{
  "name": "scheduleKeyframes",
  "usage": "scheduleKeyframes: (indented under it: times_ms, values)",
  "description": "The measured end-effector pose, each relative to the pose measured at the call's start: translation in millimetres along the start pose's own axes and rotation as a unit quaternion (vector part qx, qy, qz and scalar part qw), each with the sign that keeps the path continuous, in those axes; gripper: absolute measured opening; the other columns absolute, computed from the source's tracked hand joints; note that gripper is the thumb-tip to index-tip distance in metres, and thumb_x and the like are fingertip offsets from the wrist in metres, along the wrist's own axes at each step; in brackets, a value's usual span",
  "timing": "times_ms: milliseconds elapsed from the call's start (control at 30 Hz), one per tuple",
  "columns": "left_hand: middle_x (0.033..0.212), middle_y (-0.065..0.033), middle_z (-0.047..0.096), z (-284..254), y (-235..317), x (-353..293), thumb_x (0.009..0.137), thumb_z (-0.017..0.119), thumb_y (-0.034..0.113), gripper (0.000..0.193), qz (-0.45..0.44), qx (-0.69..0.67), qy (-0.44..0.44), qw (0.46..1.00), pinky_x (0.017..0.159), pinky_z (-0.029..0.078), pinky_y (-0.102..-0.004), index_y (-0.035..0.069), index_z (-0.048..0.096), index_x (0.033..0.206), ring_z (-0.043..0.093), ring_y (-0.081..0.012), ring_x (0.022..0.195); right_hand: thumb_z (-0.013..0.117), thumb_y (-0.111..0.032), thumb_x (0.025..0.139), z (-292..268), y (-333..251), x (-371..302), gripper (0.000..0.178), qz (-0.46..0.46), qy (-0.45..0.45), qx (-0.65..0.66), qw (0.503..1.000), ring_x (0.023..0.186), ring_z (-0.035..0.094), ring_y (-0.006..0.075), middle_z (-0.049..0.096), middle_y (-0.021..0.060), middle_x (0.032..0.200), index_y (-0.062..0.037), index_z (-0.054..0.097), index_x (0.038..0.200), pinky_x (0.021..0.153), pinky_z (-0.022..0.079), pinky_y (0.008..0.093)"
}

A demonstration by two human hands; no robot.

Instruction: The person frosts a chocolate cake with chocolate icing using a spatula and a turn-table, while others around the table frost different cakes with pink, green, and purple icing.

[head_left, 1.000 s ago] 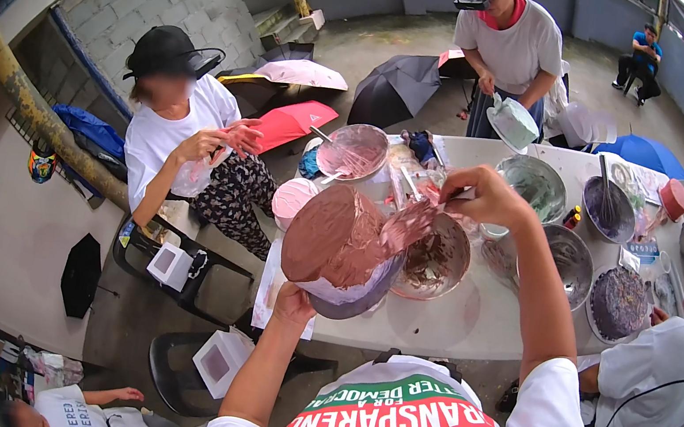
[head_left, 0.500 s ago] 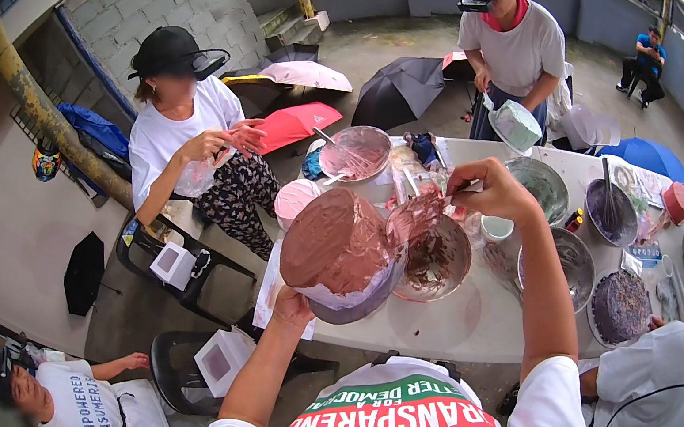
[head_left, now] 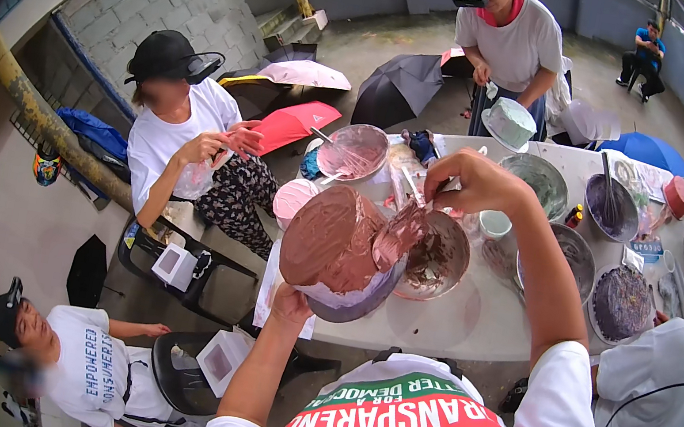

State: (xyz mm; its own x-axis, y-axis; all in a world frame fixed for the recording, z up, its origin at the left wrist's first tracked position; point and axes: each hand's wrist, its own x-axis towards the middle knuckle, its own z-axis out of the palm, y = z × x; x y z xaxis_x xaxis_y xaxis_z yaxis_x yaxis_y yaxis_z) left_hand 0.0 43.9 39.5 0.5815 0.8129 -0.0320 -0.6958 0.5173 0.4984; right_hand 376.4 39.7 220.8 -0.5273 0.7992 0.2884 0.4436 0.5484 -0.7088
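You're likely coating the cake's (head_left: 327, 238) side. Right hand (head_left: 474, 183): fingers clamped on the spreader (head_left: 400, 234), cake just left of them. Left hand (head_left: 290, 303) underneath, finger closure hidden. Next probably needs light strokes over the pale band (head_left: 338, 297).

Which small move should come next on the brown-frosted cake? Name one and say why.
Probably draw the spreader in the right hand toward the pale band low on the cake: that band lacks brown frosting, the spreader is coated with it, and the left hand holds up the tilted cake.
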Motion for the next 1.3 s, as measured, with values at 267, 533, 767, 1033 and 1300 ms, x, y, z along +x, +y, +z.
scheduleKeyframes:
  times_ms: [267,533,767,1033,1300]
  values:
    - [0.133,-0.0131,0.046,-3.8,2.2,6.8,0.081,0.057,0.011,0.053,-0.008,0.011,-0.01,1.0,0.102,0.036,-0.0462,0.003,0.04,0.131,0.046,-0.029,0.121,0.065,0.002,0.064,-9.8,-22.8,-1.7,0.012,-0.017,0.045,-0.069,0.996,0.069,0.061,0.0217,0.062,0.0064,0.073,-0.0024,0.063,0.074,0.069,0.046,0.0311]
    - [0.135,-0.0153,0.042,-3.4,-1.0,13.3,0.073,0.065,0.011,0.067,0.012,0.051,0.01,0.999,0.106,0.029,-0.05,0.001,0.036,0.133,0.039,-0.0324,0.126,0.066,-0.002,0.064,15.4,-36.8,0.8,0.012,-0.108,0.059,-0.223,0.967,0.072,0.057,0.0205,0.06,0.0032,0.072,-0.0086,0.063,0.074,0.081,0.034,0.0333]
    - [0.133,-0.0141,0.045,3.5,-2.8,14.6,0.075,0.06,0.006,0.06,0.0,0.012,-0.003,1.0,0.106,0.03,-0.048,0.002,0.04,0.131,0.041,-0.0307,0.124,0.062,-0.001,0.063,-6.0,-39.3,-1.4,0.01,-0.117,0.087,-0.184,0.972,0.068,0.058,0.0219,0.061,0.0024,0.068,-0.0072,0.062,0.071,0.079,0.036,0.0334]
    - [0.137,-0.0142,0.04,-12.4,-1.5,12.2,0.08,0.06,0.015,0.061,0.014,0.029,-0.024,0.999,0.107,0.028,-0.0489,0.002,0.036,0.134,0.038,-0.031,0.127,0.067,0.002,0.063,-24.8,-11.2,6.1,0.013,-0.052,0.066,-0.215,0.973,0.069,0.057,0.0193,0.059,0.0018,0.069,-0.0064,0.063,0.072,0.081,0.034,0.0337]
    - [0.137,-0.0145,0.04,-3.8,-5.0,10.0,0.083,0.056,0.019,0.057,0.029,0.027,-0.048,0.998,0.105,0.031,-0.049,0.002,0.035,0.134,0.039,-0.0311,0.126,0.067,0.0,0.064,-18.2,-1.0,25.7,0.01,-0.132,0.012,-0.133,0.982,0.074,0.058,0.0203,0.061,0.0033,0.074,-0.0053,0.063,0.071,0.085,0.034,0.033]
